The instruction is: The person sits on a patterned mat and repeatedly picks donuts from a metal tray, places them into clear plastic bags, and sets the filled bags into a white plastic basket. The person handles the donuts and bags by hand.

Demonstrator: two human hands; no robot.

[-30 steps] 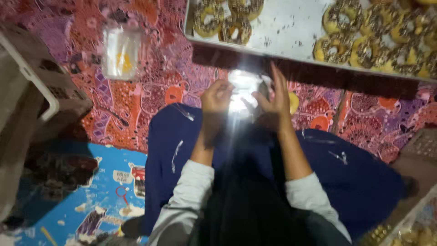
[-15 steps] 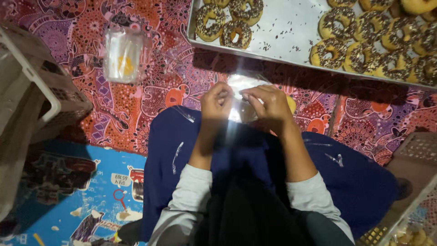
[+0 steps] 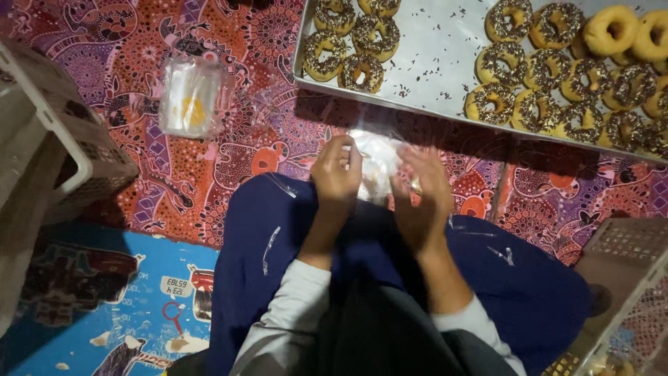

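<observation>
Head view, hands (image 3: 379,184) gripping clear bag (image 3: 379,163)

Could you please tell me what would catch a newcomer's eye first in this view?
Probably the metal tray at the top, loaded with chocolate-sprinkled doughnuts and a few plain ones at its right end. Just below it, the left hand and right hand work a clear plastic bag over a dark blue lap. A stack of clear bags lies on the red patterned cloth, upper left.
</observation>
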